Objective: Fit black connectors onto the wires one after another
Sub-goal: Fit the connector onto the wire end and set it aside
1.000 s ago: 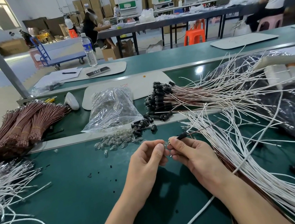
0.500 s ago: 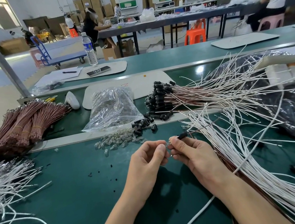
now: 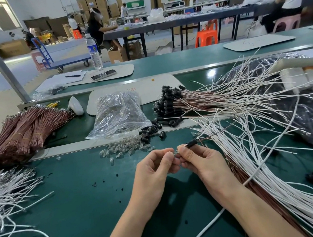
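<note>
Green bench [image 3: 74, 210], wire [image 3: 214, 135] end pinched between left hand [image 3: 155, 170] and right hand [image 3: 200, 162] fingers [image 3: 184, 150], black connector [image 3: 192, 144] just behind.

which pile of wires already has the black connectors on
The fanned pile at centre right, its left ends capped in black. The banded brown bundles and loose white wires at left show none.
</note>
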A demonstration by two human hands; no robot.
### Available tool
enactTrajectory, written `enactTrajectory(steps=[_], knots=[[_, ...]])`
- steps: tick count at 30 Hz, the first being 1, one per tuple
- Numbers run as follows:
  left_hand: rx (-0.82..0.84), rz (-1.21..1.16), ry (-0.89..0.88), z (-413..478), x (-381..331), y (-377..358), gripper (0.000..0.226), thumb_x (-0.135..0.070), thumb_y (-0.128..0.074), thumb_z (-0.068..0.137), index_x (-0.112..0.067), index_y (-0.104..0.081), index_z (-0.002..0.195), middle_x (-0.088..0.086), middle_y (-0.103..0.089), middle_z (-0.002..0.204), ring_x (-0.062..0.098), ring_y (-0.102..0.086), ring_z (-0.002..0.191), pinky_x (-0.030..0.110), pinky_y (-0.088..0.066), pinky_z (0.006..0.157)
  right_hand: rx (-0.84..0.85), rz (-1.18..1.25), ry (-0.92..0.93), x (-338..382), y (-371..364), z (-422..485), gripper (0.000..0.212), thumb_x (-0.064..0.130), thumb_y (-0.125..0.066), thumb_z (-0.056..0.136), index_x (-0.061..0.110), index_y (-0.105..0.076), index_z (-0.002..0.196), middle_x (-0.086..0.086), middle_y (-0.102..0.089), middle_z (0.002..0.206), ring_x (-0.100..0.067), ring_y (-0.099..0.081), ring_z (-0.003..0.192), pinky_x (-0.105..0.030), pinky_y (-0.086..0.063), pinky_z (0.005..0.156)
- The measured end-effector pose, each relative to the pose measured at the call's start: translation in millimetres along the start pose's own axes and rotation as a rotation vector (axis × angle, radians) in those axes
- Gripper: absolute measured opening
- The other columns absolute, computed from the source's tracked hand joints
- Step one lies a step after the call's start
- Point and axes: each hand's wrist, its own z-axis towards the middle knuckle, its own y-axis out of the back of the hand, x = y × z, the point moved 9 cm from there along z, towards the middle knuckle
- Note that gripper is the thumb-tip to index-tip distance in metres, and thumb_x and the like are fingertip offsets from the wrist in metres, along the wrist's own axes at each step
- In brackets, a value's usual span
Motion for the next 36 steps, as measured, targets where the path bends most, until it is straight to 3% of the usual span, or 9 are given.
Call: enactTrajectory(steps=[12,18,22,32,36], knots=[[-0.033,0.003,-0.035,-2,-6,-1,0.012,-0.008,-0.060,0.098,-0.007,-0.070,0.104,0.007,-0.075,0.080,0.011,-0.070,0.073,0.021,-0.055,0.073,0.013,0.010,-0.021,-5,-6,0,0.033,0.040,-0.080,0.071,0.015,-0.082,0.092,-0.009,-0.077,0.089,-0.016,-0.071,0.083,-0.025,-0.057,0.080],[-0.074,0.322,-0.174,-5,-17,4,0.019,-0.029,-0.070,0.093,-0.033,-0.067,0.111,-0.013,-0.074,0.093,0.008,-0.069,0.090,0.014,-0.050,0.080,0.003,0.109,-0.104,-5,-1,2,0.017,0.026,-0.079,0.071,0.012,-0.082,0.081,-0.008,-0.074,0.085,-0.011,-0.069,0.077,-0.019,-0.056,0.070],[-0.056,0.553,-0.330,-7,-26,-1,0.020,-0.024,-0.073,0.091,-0.030,-0.068,0.110,-0.022,-0.071,0.098,0.007,-0.067,0.095,0.014,-0.048,0.082,0.037,0.103,-0.123,-5,-4,1,0.019,0.029,-0.078,0.072,0.014,-0.082,0.082,-0.009,-0.077,0.093,-0.011,-0.071,0.084,-0.018,-0.055,0.073],[-0.091,0.553,-0.403,-11,-34,2,0.014,-0.034,-0.070,0.087,-0.031,-0.070,0.101,-0.021,-0.070,0.093,0.005,-0.068,0.090,0.010,-0.048,0.078,0.129,0.200,-0.219,-11,-12,-2,0.015,0.025,-0.076,0.077,0.012,-0.082,0.082,-0.006,-0.077,0.089,-0.008,-0.072,0.081,-0.017,-0.055,0.072],[-0.076,0.627,-0.456,-14,-40,-1,0.019,-0.026,-0.072,0.091,-0.040,-0.065,0.102,-0.021,-0.067,0.094,0.004,-0.066,0.092,0.009,-0.045,0.079,0.151,0.231,-0.269,-13,-15,-5,0.023,0.026,-0.077,0.077,0.008,-0.079,0.092,-0.008,-0.075,0.093,-0.010,-0.070,0.082,-0.019,-0.057,0.074]])
